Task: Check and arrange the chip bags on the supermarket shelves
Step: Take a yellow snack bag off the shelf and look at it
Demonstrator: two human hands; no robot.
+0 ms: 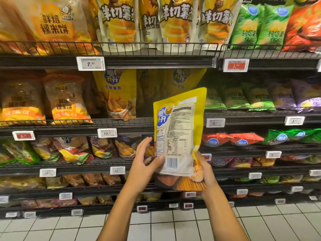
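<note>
Yellow chip bag [180, 136] is held upright in front of the shelves, back panel and barcode turned to the camera, off any shelf. It is gripped at its lower right edge by the right hand [202, 168], fingers curled round the edge. Left hand [145, 160] is beside the lower left corner with fingers spread and loose; thumb lies on or just at the bag, contact cannot be settled.

Judged status: check step in progress on this one bag, label side being read. Bag not yet put back. A gap is seen on the second shelf [121, 126] between matching yellow bags [116, 94] and further ones behind the held bag; likely the return slot.

Rest of stock looks faced: pale fries pouches [175, 23] stand behind the top shelf's wire rail [156, 49], green bags [260, 25] to the right. Lower shelves hold lying bags, blurred; tidiness there cannot be told.
</note>
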